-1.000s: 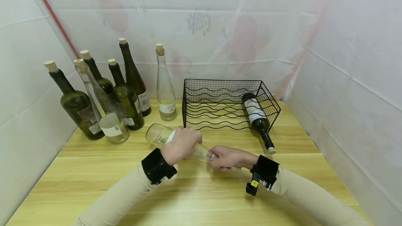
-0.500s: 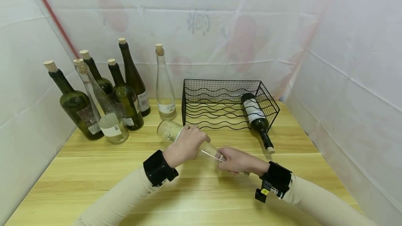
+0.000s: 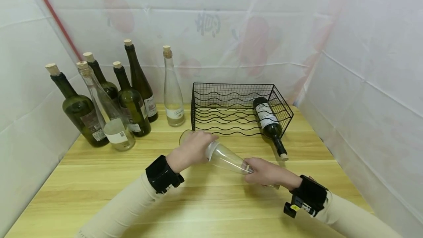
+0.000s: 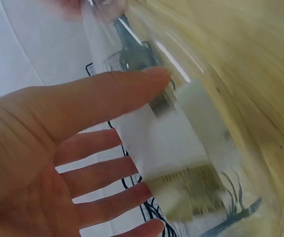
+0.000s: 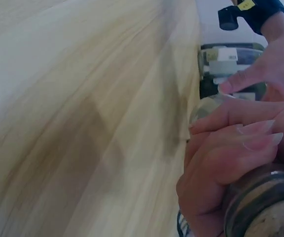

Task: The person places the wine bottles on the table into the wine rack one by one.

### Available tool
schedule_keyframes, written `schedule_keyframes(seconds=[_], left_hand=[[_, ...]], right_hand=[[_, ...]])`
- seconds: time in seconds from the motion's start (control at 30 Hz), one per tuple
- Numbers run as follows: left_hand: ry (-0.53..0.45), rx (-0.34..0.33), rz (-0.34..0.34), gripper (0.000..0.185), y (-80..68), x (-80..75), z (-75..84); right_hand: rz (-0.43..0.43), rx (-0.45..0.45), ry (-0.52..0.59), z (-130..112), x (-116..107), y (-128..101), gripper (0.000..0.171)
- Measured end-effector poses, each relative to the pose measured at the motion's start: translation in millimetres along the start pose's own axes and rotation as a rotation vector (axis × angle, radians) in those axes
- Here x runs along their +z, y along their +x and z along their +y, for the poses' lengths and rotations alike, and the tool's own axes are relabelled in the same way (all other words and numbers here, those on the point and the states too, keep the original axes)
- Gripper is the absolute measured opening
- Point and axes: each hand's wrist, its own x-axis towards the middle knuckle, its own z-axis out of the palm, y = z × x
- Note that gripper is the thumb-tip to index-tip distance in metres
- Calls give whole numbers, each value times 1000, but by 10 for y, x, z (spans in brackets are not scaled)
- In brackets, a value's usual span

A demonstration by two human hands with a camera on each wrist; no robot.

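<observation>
A clear glass bottle (image 3: 228, 159) lies slantwise above the table in the head view, base toward the rack, neck toward the lower right. My right hand (image 3: 266, 173) grips its neck; in the right wrist view the cork (image 5: 280, 222) pokes out past the curled fingers. Near the base, over the white label (image 4: 157, 143), is my left hand (image 3: 191, 148). Its fingers look straight and spread in the left wrist view, with the thumb (image 4: 127, 91) across the glass. Whether every fingertip touches is hard to see.
A black wire rack (image 3: 193, 109) stands at the back, holding a dark wine bottle (image 3: 267, 118) at its right end, neck forward. Several corked bottles stand at the left, among them a green bottle (image 3: 79, 109). Another clear bottle (image 3: 174, 98) stands just left of the rack.
The clear bottle has shifted right with my right hand. It has slid along my left hand, which is now nearer the base and has moved little.
</observation>
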Motion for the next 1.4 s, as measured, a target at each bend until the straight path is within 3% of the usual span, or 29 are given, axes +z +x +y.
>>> schedule_keyframes(seconds=[0.13, 0.37, 0.63, 0.83, 1.07, 1.27, 1.4], left_hand=[[-34, -5, 29, 71, -3, -34, -39], [-47, -55, 14, 71, -16, -80, -50], [-50, -49, 17, 66, -50, -29, -88], [-92, -37, -56, 67, -79, -9, -110], [-179, 0, -149, 62, -10, -15, -9], [-190, 73, -171, 56, 86, 24, 115], [-196, 83, -181, 56, 142, 29, 188]], right_hand=[[6, 24, 10, 27, -76, -102, 22], [41, 70, 33, 91, -165, -191, 23], [99, 117, 36, 151, -222, -231, 27], [149, 150, 50, 201, -267, -229, 31], [185, 147, 63, 283, -310, -213, 33], [188, 146, 88, 352, -331, -190, 31], [198, 149, 107, 395, -334, -171, 32]])
